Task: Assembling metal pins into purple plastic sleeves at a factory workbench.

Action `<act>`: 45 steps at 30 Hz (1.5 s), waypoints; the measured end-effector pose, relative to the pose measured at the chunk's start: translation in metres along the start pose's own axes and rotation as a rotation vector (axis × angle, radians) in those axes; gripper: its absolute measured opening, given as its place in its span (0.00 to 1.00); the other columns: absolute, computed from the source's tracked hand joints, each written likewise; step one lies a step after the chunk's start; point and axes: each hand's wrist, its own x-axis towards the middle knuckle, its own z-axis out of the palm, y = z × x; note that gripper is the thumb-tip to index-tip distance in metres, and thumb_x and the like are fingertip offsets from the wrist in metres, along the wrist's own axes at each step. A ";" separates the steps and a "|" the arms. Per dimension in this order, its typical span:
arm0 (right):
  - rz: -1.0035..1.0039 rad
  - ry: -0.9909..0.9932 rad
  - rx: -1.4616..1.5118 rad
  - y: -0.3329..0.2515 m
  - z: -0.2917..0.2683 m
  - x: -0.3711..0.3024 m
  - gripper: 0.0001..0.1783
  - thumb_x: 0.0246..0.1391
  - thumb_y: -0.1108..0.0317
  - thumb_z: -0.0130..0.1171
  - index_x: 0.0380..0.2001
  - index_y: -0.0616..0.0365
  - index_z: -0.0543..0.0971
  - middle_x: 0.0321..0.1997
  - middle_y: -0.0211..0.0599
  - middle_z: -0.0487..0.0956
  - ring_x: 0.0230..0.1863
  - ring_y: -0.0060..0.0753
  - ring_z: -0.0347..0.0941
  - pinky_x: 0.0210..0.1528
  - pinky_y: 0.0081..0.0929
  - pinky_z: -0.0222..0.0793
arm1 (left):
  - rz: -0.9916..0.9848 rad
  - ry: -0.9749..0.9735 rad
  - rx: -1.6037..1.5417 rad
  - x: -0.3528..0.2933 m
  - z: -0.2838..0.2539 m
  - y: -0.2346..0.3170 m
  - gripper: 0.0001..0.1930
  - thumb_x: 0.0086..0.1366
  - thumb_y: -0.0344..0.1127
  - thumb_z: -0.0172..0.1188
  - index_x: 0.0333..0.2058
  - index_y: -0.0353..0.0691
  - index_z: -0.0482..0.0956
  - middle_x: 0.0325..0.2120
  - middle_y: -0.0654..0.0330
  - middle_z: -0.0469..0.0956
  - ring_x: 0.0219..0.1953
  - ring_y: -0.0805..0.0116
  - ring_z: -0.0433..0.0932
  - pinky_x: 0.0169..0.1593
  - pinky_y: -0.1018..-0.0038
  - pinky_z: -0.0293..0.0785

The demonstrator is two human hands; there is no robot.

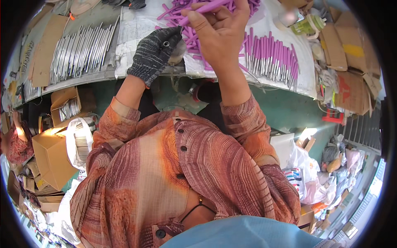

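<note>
My left hand [154, 53], in a dark grey knit glove, is closed. A silvery metal piece with a round, hollow end [166, 44] shows at its fingers; the rest of that piece is hidden. My bare right hand [223, 35] grips a long purple tube [211, 5], whose left end comes close to the gloved fingertips. Whether the two parts touch, I cannot tell. Beyond and under the right hand lies a heap of purple tubes [169, 11]. To its right, a row of metal rods with purple sleeves [271, 49] rests on white sheeting.
Bare silvery rods [82, 47] lie side by side on the left of the table, beside a cardboard strip [49, 49]. A green container [308, 25] and cardboard boxes [351, 89] stand at right. Below left are an open carton [51, 153] and a white bag of rods [80, 142].
</note>
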 end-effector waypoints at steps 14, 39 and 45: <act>0.124 -0.328 -0.246 0.022 -0.005 -0.002 0.14 0.60 0.62 0.45 0.38 0.62 0.71 0.28 0.33 0.77 0.32 0.24 0.73 0.34 0.23 0.67 | -0.217 0.045 -0.574 -0.005 -0.017 -0.023 0.18 0.67 0.46 0.46 0.45 0.40 0.76 0.33 0.64 0.77 0.30 0.77 0.69 0.34 0.80 0.67; -0.171 0.185 -1.974 0.082 -0.292 -0.025 0.21 0.53 0.54 0.49 0.42 0.59 0.75 0.42 0.51 0.76 0.48 0.54 0.70 0.51 0.37 0.64 | -0.384 0.274 -0.605 -0.033 -0.040 -0.021 0.19 0.62 0.34 0.55 0.51 0.35 0.68 0.43 0.52 0.75 0.43 0.66 0.75 0.43 0.74 0.73; -0.180 -0.441 -1.310 0.079 -0.207 -0.060 0.06 0.43 0.68 0.55 0.28 0.54 0.76 0.31 0.39 0.75 0.34 0.44 0.73 0.37 0.39 0.68 | -0.383 0.316 -0.621 -0.024 -0.028 -0.010 0.17 0.61 0.30 0.55 0.50 0.34 0.68 0.42 0.50 0.75 0.40 0.66 0.77 0.41 0.75 0.76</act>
